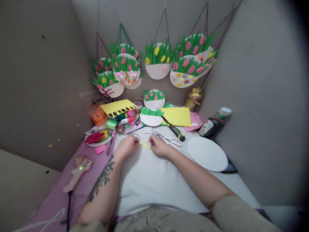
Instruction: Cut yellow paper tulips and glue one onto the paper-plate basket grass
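Note:
My left hand [129, 145] rests on the white cloth with its fingers curled closed. What it holds, if anything, is hidden. A thin ring [136, 136] shows just behind its fingers. My right hand [158, 145] is also closed, its fingertips pinched near a tiny yellow scrap that I cannot make out well. Between the hands lies a small yellow paper piece [144, 144]. White-handled scissors [173, 141] lie beside my right hand, and a black and yellow utility knife [175, 131] is just behind them. A half-plate with green paper grass [152, 120] stands beyond both hands.
A glue gun [78, 175] with a lit green light lies at left, near pink yarn [95, 137]. Yellow paper [177, 116], a dark bottle [214, 122] and a white paper plate [207, 154] are at right. Decorated plate baskets [158, 71] hang on the wall.

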The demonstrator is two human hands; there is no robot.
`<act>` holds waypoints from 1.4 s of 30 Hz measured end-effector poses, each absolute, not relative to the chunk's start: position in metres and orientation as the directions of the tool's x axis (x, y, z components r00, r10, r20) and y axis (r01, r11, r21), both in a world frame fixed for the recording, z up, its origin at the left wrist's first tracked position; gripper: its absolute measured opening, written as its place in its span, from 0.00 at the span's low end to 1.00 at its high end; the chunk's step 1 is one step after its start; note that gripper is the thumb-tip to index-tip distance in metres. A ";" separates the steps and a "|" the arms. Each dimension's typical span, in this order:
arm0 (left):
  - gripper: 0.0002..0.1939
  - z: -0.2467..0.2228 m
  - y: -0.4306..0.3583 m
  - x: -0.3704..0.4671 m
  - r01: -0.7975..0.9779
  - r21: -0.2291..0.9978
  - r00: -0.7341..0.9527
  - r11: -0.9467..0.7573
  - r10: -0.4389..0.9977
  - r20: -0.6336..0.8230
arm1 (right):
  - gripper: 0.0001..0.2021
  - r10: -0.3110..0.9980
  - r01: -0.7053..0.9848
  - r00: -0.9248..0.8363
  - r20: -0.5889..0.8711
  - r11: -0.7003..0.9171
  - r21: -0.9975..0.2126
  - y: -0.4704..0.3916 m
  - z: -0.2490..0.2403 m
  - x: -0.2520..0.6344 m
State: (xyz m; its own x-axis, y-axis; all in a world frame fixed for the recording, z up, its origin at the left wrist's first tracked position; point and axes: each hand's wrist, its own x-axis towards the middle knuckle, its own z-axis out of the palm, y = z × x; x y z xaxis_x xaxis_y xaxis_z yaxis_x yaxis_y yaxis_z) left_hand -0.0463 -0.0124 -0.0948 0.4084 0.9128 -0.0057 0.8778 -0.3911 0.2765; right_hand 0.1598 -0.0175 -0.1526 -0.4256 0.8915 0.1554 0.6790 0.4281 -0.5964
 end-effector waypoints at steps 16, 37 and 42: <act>0.15 -0.100 -0.011 -0.035 0.678 0.649 0.400 -0.345 0.914 0.069 | 0.09 0.933 0.344 -0.199 0.298 0.352 -0.871 -0.019 -0.155 0.153; 0.11 -0.115 -0.013 -0.019 0.605 0.709 0.378 -0.362 0.914 0.145 | 0.01 0.909 0.243 -0.109 0.402 0.417 -0.876 -0.025 -0.143 0.140; 0.11 -0.116 -0.015 -0.020 0.632 0.653 0.424 -0.418 0.891 0.159 | 0.02 0.922 0.261 -0.101 0.375 0.388 -0.884 -0.022 -0.148 0.140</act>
State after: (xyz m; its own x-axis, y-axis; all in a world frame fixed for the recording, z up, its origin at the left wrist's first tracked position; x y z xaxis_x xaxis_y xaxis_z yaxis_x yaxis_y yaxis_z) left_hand -0.0197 -0.0152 -0.1158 0.4245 0.8913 0.1591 0.6322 -0.4175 0.6527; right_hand 0.1404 -0.0224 -0.1481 -0.1006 0.9215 0.3751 0.2608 0.3882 -0.8839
